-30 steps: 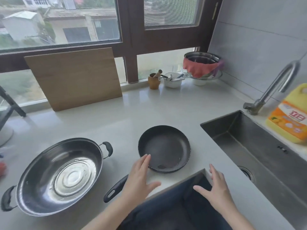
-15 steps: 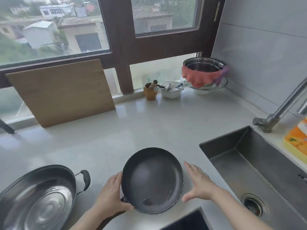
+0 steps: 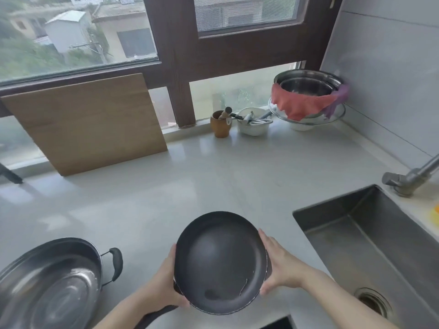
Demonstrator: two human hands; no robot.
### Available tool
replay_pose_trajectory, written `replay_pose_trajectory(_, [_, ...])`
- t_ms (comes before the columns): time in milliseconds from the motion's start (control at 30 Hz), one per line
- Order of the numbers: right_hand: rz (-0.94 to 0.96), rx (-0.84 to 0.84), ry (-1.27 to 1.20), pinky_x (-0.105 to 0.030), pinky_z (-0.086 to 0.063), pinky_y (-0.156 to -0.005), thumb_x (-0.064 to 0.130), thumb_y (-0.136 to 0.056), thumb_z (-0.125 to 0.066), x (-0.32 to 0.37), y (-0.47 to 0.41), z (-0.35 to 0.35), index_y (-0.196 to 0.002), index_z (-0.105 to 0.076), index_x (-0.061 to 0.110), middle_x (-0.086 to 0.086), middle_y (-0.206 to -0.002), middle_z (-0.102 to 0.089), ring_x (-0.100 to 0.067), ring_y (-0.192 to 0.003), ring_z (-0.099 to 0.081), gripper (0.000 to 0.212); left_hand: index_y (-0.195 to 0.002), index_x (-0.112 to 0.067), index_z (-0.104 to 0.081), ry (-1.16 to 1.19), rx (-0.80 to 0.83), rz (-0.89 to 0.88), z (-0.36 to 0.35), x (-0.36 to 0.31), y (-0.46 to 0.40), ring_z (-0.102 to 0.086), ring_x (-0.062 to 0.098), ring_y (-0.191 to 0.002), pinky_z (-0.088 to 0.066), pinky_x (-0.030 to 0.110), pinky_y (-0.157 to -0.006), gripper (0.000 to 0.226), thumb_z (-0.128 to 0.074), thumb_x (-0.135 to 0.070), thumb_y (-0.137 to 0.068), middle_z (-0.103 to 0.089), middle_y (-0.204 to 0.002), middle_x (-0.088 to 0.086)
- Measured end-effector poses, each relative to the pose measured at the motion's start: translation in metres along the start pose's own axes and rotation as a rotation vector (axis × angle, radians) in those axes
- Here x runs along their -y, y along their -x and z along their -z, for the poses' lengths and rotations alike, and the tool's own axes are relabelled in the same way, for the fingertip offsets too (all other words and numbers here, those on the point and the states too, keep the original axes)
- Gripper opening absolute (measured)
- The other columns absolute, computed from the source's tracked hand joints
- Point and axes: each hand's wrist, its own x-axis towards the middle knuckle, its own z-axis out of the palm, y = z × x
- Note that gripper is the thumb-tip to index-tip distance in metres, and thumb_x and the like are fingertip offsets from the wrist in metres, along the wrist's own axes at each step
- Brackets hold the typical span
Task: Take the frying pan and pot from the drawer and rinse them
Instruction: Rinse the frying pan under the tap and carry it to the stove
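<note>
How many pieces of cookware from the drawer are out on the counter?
2: the frying pan held between both hands at front centre, and the steel pot at the front left, partly cut off by the picture's edge.

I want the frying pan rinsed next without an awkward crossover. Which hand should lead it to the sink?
Right. The right hand grips the frying pan on the rim facing the sink; the left hand holds the far side, nearer the pot.
</note>
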Motion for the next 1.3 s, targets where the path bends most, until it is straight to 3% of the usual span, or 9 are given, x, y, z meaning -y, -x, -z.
replay_pose_trajectory(100, [-0.033, -0.039, -0.109, -0.026, -0.026, -0.116, 0.039, -0.049, -0.092, -0.005, 0.004, 0.002, -0.149, 0.02, 0.041, 0.02, -0.146, -0.016, -0.003, -0.137, -0.021, 0.151, -0.144, -0.048, -0.014, -0.044, 0.032, -0.014, 0.006, -0.001, -0.021, -0.049, 0.017, -0.123, -0.054, 0.029, -0.081, 0.121, -0.084, -0.008, -0.053, -0.035, -0.139, -0.02])
replay_pose_trajectory(300, [-0.15, -0.257, -0.235, -0.032, -0.042, -0.108, 0.041, -0.041, -0.095, -0.032, 0.043, 0.007, -0.146, 0.01, 0.055, 0.019, -0.152, -0.018, -0.008, -0.132, -0.04, 0.149, -0.139, -0.063, -0.009, -0.099, 0.233, -0.062, 0.007, -0.042, -0.078, -0.057, 0.031, -0.11, -0.053, 0.032, -0.083, 0.126, -0.088, -0.016, -0.053, -0.028, -0.139, -0.031])
replay_pose_trajectory(433, [-0.276, -0.429, -0.364, -0.031, -0.043, -0.107, 0.03, -0.047, -0.095, -0.051, 0.093, 0.018, -0.151, 0.016, 0.04, 0.018, -0.153, -0.008, -0.012, -0.13, -0.042, 0.153, -0.14, -0.06, -0.012, -0.193, 0.378, -0.176, -0.016, -0.096, -0.129, -0.057, 0.026, -0.101, -0.053, 0.027, -0.074, 0.124, -0.085, -0.011, -0.053, -0.031, -0.137, -0.028])
replay_pose_trajectory(533, [-0.363, -0.579, -0.395, -0.029, -0.037, -0.109, 0.032, -0.049, -0.094, -0.071, 0.135, 0.028, -0.152, 0.016, 0.036, 0.013, -0.158, -0.007, -0.013, -0.134, -0.038, 0.152, -0.142, -0.056, -0.012, -0.265, 0.486, -0.251, -0.049, -0.142, -0.165, -0.055, 0.024, -0.099, -0.052, 0.028, -0.076, 0.124, -0.086, -0.014, -0.053, -0.033, -0.14, -0.024])
replay_pose_trajectory(700, [-0.479, -0.75, -0.466, -0.019, -0.036, -0.096, 0.029, -0.056, -0.094, -0.115, 0.207, 0.036, -0.153, 0.016, 0.032, 0.023, -0.152, -0.006, -0.003, -0.123, -0.037, 0.147, -0.144, -0.053, -0.01, -0.373, 0.661, -0.372, -0.129, -0.212, -0.217, -0.048, 0.019, -0.119, -0.049, 0.034, -0.093, 0.126, -0.087, -0.02, -0.051, -0.032, -0.142, -0.023])
replay_pose_trajectory(867, [-0.591, -0.887, -0.536, -0.032, -0.036, -0.11, 0.043, -0.042, -0.093, -0.166, 0.264, 0.031, -0.153, 0.015, 0.035, 0.014, -0.158, -0.012, -0.012, -0.137, -0.035, 0.155, -0.141, -0.049, -0.012, -0.5, 0.767, -0.429, -0.22, -0.263, -0.256, -0.031, 0.007, -0.133, -0.037, 0.035, -0.109, 0.126, -0.091, -0.033, -0.044, -0.034, -0.139, -0.019])
replay_pose_trajectory(1033, [-0.625, -1.0, -0.629, -0.03, -0.042, -0.105, 0.034, -0.04, -0.094, -0.212, 0.297, 0.014, -0.149, 0.009, 0.048, 0.018, -0.148, -0.023, -0.008, -0.126, -0.045, 0.151, -0.15, -0.043, 0.013, -0.581, 0.892, -0.416, -0.3, -0.284, -0.28, -0.017, 0.013, -0.144, -0.027, 0.038, -0.118, 0.145, -0.092, -0.031, -0.05, -0.012, -0.156, -0.015])
replay_pose_trajectory(1200, [-0.67, -1.06, -0.695, -0.03, -0.041, -0.107, 0.035, -0.037, -0.094, -0.249, 0.297, -0.017, -0.151, 0.007, 0.047, 0.019, -0.153, -0.02, -0.008, -0.128, -0.044, 0.153, -0.146, -0.052, 0.013, -0.569, 0.97, -0.405, -0.349, -0.267, -0.296, -0.027, 0.013, -0.139, -0.033, 0.032, -0.113, 0.139, -0.09, -0.024, -0.057, -0.014, -0.153, -0.021])
replay_pose_trajectory(1300, [-0.686, -1.085, -0.741, -0.025, -0.042, -0.103, 0.03, -0.035, -0.094, -0.267, 0.286, -0.032, -0.153, 0.004, 0.041, 0.015, -0.149, -0.023, -0.006, -0.122, -0.046, 0.153, -0.142, -0.061, 0.011, -0.556, 0.987, -0.401, -0.367, -0.25, -0.307, -0.043, 0.014, -0.117, -0.043, 0.028, -0.099, 0.137, -0.088, -0.018, -0.057, -0.018, -0.15, -0.023])
